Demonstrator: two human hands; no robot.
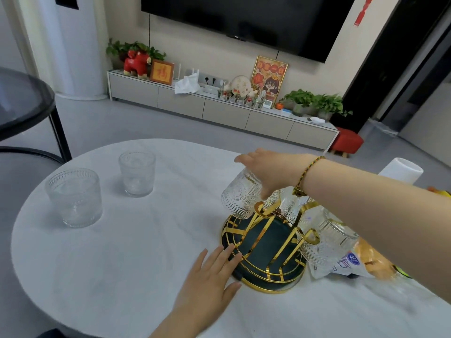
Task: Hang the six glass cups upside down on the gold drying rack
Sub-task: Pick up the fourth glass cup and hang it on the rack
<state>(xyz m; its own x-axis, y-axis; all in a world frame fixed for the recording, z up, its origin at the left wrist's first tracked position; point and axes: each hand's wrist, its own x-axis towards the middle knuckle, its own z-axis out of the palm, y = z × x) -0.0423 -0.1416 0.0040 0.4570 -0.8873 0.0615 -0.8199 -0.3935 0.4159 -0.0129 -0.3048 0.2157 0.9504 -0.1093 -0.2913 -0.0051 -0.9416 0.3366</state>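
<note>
The gold drying rack (262,240) with its dark green base stands right of centre on the white table (136,252). My right hand (271,169) grips the base of an upside-down glass cup (238,196) at the rack's far left arm. Other inverted cups hang on the rack: one behind my wrist (290,206) and one at the right (327,240), partly hidden by my forearm. My left hand (210,272) lies flat with spread fingers, its fingertips touching the rack's front rim. Two upright cups stand at the left, one near (74,197) and one farther back (137,176).
A plastic snack bag (361,262) lies against the rack's right side. A white cup (402,170) stands behind my right forearm. A dark round side table (22,103) is off the table's far left. A TV cabinet lines the far wall.
</note>
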